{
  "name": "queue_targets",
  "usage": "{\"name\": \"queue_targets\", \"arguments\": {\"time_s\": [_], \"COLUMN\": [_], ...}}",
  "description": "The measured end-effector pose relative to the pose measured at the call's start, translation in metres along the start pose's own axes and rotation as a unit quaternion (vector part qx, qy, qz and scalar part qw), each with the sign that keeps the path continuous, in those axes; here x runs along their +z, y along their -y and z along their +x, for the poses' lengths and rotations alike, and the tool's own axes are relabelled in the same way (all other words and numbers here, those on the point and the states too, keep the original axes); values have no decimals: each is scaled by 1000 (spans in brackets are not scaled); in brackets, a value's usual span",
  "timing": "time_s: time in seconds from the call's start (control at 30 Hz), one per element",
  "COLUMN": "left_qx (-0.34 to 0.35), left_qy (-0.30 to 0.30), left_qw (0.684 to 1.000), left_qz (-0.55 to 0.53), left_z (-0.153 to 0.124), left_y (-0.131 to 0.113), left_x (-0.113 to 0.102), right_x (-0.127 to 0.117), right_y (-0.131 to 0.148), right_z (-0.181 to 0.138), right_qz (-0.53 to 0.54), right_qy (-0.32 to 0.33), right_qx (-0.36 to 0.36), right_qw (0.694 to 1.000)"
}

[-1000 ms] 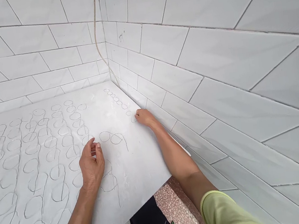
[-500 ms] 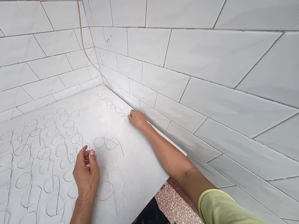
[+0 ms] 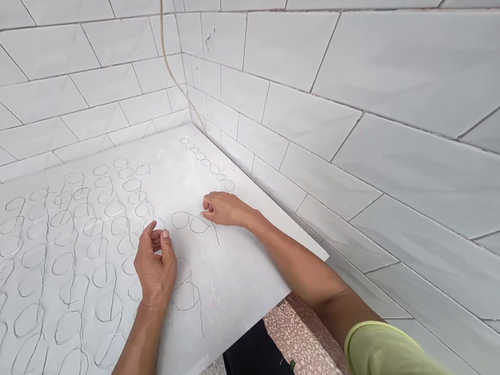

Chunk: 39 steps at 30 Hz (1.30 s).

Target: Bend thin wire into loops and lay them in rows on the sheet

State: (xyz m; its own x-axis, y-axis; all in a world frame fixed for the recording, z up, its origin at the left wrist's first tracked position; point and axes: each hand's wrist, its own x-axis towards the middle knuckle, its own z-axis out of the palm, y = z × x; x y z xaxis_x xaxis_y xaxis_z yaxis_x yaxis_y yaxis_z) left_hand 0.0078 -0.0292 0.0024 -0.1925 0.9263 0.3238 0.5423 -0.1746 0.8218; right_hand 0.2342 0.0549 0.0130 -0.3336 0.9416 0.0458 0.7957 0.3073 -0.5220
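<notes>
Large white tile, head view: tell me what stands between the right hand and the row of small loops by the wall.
Nothing visible does: only the bare surface of the large white tile lies between the right hand and the row of small loops.

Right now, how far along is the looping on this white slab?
Perhaps two-thirds done. Done: rows of thin looped lines cover the left of the white slab, and a chain of small loops runs along its far side. In hand: the right hand sits beside a loop, the left hand pinched nearby. Left: the right front, which has few loops.
</notes>
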Motion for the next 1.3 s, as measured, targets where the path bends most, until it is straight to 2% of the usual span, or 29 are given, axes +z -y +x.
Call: {"name": "queue_targets", "arguments": {"time_s": [0.13,0.27,0.4,0.53,0.7,0.8,0.9,0.97,1.03,1.13,1.23,1.3], "left_qx": [4,5,5,-6,-45,-85,-107,-121,-133,-135,-134,-139], "left_qy": [-4,-5,-1,9,20,97,167,180,173,158,170,198], "left_qw": [1000,1000,1000,1000,997,985,959,948,945,951,957,957], "left_qz": [-3,-2,-1,-6,-54,-116,-201,-234,-244,-230,-193,-158], "left_z": [0,1,0,-1,-1,-2,-2,-2,-1,3,8,10], "left_y": [1,3,1,0,0,-4,-8,-8,-6,-1,0,-1], "left_x": [1,2,1,1,2,2,3,5,6,4,-3,-8], "right_x": [12,12,6,-1,-5,3,19,30,37,38,31,24], "right_y": [8,11,9,8,18,25,31,34,35,35,34,34], "right_z": [3,1,-2,-5,-7,-3,1,4,4,2,-3,-7], "right_qz": [-19,-17,103,265,375,432,504,540,553,527,440,376], "right_qy": [35,42,49,61,33,7,-28,-41,-32,1,26,29], "right_qx": [2,-11,-26,-8,-3,7,23,27,28,34,31,-3], "right_qw": [999,999,993,962,926,902,863,840,832,849,897,926]}}
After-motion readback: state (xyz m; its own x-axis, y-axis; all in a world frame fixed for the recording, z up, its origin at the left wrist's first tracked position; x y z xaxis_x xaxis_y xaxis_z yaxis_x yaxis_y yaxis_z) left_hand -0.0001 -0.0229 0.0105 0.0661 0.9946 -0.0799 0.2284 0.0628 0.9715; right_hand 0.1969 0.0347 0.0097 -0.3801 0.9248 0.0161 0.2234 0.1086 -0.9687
